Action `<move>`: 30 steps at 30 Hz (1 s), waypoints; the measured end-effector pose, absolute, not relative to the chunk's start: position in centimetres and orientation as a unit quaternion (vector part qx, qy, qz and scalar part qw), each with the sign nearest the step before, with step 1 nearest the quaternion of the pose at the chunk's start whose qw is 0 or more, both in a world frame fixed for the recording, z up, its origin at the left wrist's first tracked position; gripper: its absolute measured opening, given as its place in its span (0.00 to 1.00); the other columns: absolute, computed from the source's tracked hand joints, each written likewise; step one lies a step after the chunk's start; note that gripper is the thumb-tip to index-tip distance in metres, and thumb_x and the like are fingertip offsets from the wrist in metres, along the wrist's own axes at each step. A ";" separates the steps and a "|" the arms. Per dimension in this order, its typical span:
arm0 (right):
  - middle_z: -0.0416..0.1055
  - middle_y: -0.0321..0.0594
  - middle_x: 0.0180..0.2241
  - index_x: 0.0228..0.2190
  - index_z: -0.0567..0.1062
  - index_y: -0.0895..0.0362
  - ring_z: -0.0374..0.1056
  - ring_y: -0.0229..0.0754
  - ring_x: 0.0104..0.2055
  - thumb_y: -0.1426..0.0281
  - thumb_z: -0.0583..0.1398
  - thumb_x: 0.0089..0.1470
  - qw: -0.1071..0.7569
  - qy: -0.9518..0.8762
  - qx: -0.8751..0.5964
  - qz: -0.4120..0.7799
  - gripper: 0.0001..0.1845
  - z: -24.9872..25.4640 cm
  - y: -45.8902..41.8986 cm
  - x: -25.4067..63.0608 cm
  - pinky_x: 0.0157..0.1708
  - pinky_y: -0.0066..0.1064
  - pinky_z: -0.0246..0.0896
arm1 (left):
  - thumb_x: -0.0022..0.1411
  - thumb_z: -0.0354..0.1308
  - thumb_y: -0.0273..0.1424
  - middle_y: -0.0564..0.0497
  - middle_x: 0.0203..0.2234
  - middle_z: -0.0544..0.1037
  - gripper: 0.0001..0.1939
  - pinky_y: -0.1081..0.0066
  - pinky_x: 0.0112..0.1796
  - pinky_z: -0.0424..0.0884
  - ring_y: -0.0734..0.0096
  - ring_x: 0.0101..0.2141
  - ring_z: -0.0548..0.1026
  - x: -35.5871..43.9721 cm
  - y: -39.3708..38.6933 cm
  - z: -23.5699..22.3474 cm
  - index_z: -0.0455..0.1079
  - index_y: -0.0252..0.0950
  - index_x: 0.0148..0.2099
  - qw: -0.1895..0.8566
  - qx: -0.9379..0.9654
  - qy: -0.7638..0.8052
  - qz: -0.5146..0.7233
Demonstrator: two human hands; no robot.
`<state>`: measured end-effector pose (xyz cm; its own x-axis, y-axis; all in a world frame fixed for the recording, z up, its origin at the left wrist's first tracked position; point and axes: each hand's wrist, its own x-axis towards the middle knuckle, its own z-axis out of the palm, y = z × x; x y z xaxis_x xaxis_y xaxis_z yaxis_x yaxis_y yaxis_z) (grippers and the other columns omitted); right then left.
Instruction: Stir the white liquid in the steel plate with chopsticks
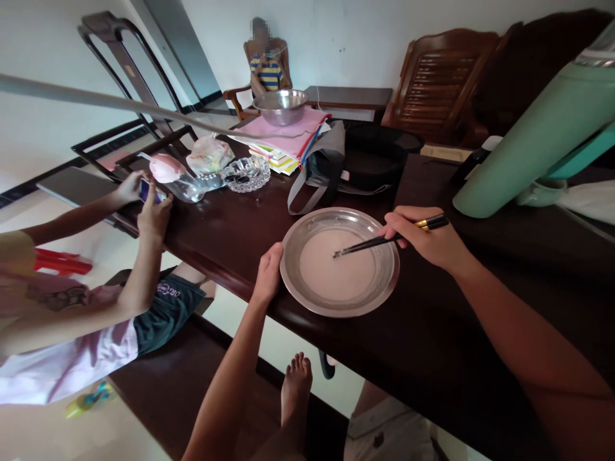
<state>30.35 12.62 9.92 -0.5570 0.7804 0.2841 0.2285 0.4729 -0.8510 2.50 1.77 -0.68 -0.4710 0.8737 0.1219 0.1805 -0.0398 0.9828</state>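
Note:
A shallow metal bowl stands on the dark wooden table near its front edge. Pale, creamy liquid covers its bottom. My left hand grips the bowl's left rim, its fingers partly hidden behind the metal. Over the right rim, my right hand is closed around black chopsticks with gold bands. Their tips point down and left and meet the liquid's surface around the middle of the bowl.
A person beside me on the left holds a phone. Behind the bowl are a black-and-grey bag, a glass ashtray and another metal bowl on papers. A green bottle leans at right. Another person sits at the back.

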 end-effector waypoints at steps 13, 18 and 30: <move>0.78 0.38 0.28 0.23 0.77 0.55 0.67 0.37 0.25 0.61 0.59 0.61 0.300 -0.803 -0.272 0.438 0.18 9.8 12.6 30.4 0.26 0.30 0.61 | 0.63 0.54 0.53 0.55 0.23 0.64 0.25 0.74 0.31 0.64 0.72 0.27 0.62 2.5 1.7 -0.5 0.63 0.38 0.27 0.292 0.418 0.635 0.580; 0.77 0.38 0.26 0.21 0.76 0.55 0.64 0.35 0.23 0.61 0.59 0.62 0.349 -0.787 -0.321 0.394 0.19 9.9 12.7 30.4 0.25 0.31 0.59 | 0.63 0.54 0.53 0.55 0.23 0.65 0.25 0.74 0.31 0.65 0.72 0.27 0.63 2.4 1.8 -0.7 0.64 0.37 0.27 0.293 0.421 0.628 0.585; 0.78 0.39 0.27 0.21 0.75 0.55 0.64 0.35 0.21 0.61 0.58 0.62 0.332 -0.782 -0.319 0.420 0.21 9.9 12.7 30.4 0.24 0.31 0.59 | 0.62 0.55 0.53 0.55 0.22 0.65 0.24 0.74 0.30 0.65 0.72 0.26 0.63 2.5 1.8 -0.6 0.65 0.37 0.27 0.295 0.417 0.630 0.585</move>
